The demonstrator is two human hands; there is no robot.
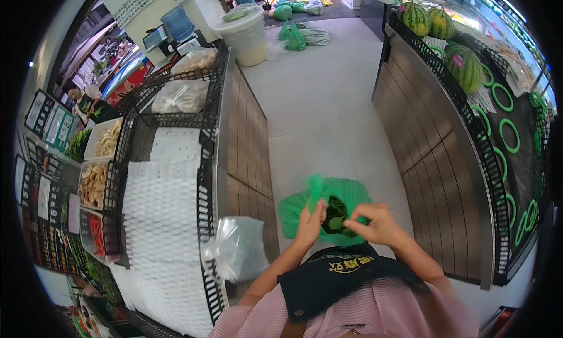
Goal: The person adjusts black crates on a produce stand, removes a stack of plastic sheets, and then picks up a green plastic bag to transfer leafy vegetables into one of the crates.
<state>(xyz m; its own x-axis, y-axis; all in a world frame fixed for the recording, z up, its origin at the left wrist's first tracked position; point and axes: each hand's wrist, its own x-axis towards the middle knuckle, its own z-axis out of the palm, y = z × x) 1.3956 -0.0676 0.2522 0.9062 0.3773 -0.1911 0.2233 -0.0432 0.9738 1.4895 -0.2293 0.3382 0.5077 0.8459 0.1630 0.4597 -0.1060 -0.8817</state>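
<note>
A green plastic bag hangs open in front of my apron, with dark green leafy contents showing through its mouth. My left hand grips the bag's gathered edge on the left, and a blurred strip of green plastic sticks up above the fingers. On the other side of the mouth, my right hand has thumb and fingers pinched together at the bag's rim. The lower part of the bag is out of sight, and what lies deeper inside cannot be made out.
At left, a display stand carries white padding, bagged goods and a clear bag bundle at its edge. Watermelons and green rings sit on the right stand. Ahead are a white bin, floor bags and another person.
</note>
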